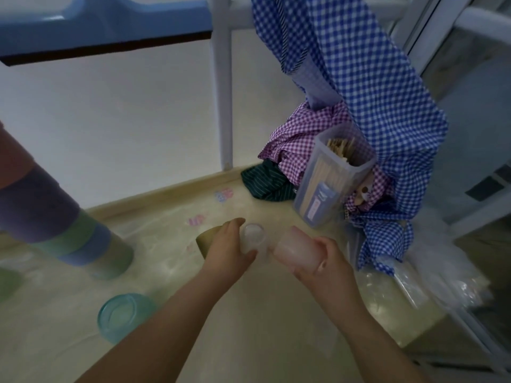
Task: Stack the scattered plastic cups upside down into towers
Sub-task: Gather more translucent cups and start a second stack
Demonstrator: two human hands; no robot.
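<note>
Clear plastic cup held above the table, clamped in the fingers of the left hand, open mouth facing the camera. Pink translucent cup just beside it to the right, tilted on its side, gripped by the right hand with fingers wrapped around its wall. Rims of the two cups near or touching; hard to tell which through the blur. Olive-tan cup partly hidden behind the left hand, on the table. Teal cup near the left forearm, upside down on the table. Further left, a tall tower of upside-down cups, purple, green and blue bands, leaning across the edge of the view. Behind the hands, a clear plastic container filled with wooden sticks, standing tilted against a heap of purple gingham cloth. Blue gingham cloth hanging down over it from above. Dark green striped cloth at the base of the heap. Crumpled clear plastic bag at the right edge of the table. White wall behind.
</note>
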